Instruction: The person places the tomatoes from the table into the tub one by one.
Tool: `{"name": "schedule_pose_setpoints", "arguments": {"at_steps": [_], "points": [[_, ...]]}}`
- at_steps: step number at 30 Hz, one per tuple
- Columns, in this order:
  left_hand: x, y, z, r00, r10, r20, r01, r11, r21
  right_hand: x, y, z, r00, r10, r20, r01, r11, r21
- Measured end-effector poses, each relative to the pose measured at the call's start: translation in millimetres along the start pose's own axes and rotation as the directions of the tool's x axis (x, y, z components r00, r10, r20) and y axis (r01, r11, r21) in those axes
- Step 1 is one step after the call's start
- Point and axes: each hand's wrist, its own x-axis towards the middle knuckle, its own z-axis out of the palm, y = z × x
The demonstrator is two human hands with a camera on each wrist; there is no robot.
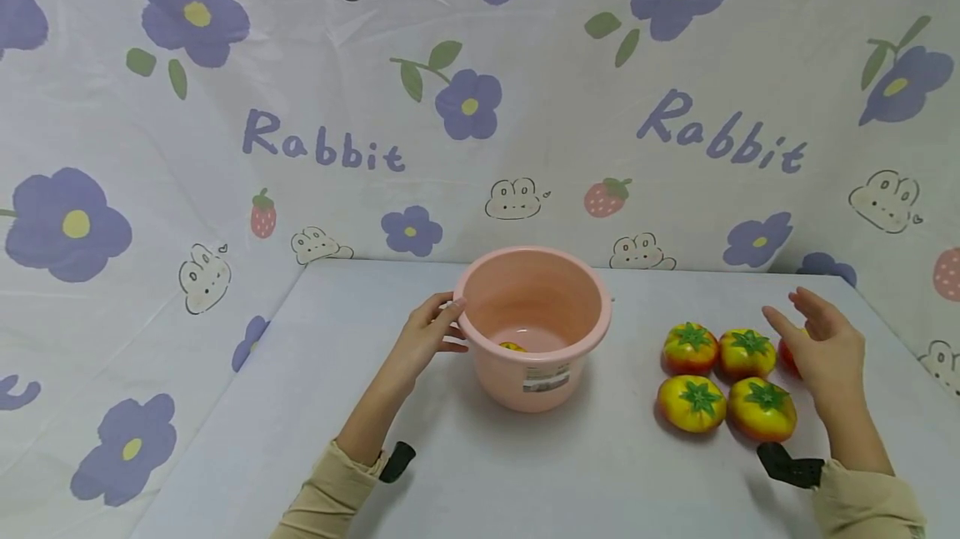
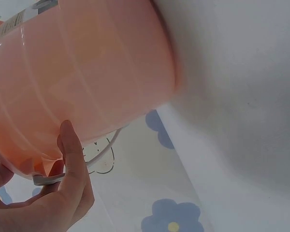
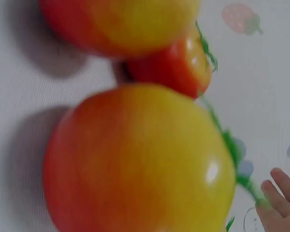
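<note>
A pink plastic bucket [image 1: 495, 376] stands upright mid-table, and my left hand [image 1: 420, 343] holds its left rim. In the left wrist view, the fingers of that hand [image 2: 63, 198] lie against the bucket's outer wall [image 2: 101, 63] near its handle [image 2: 106, 153]. One tomato [image 1: 513, 346] shows inside the bucket, mostly hidden by the front rim. My right hand [image 1: 832, 351] hovers at the far right, thumb spread from the fingers, by a tomato [image 1: 787, 357] that it partly covers. Its fingertips [image 3: 278, 193] hold nothing in the right wrist view.
Several red-and-yellow tomatoes [image 1: 691, 404] with green leafy tops sit in two rows right of the bucket. A white cloth [image 1: 517, 147] printed with flowers and rabbits hangs behind the white table [image 1: 600, 481]. Black wrist mounts [image 1: 789, 466] jut from both sleeves.
</note>
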Motion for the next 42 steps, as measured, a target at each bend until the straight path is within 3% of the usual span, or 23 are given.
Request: {"name": "schedule_pose_setpoints", "arguments": {"at_steps": [8,15,25,42], "points": [[-0.7,0.7,-0.8,1.000,0.006,0.006,-0.006,1.000,0.006,7.9,21,-12,0.992,0.113,-0.049,-0.109,0.991,0.079],[-1.5,-0.4,-1.1,1.000,0.003,0.001,-0.003,1.000,0.009,9.7,38,-14,0.983,0.169,-0.076,-0.159,0.980,0.122],[-1.3,0.8,-1.6,1.000,-0.009,0.002,0.009,1.000,-0.003,13.5,56,-12,0.951,0.298,-0.077,-0.284,0.946,0.155],[-1.4,-0.4,-1.6,1.000,0.011,0.007,-0.011,1.000,-0.019,25.6,72,-7,0.937,0.349,-0.016,-0.347,0.934,0.083]]}}
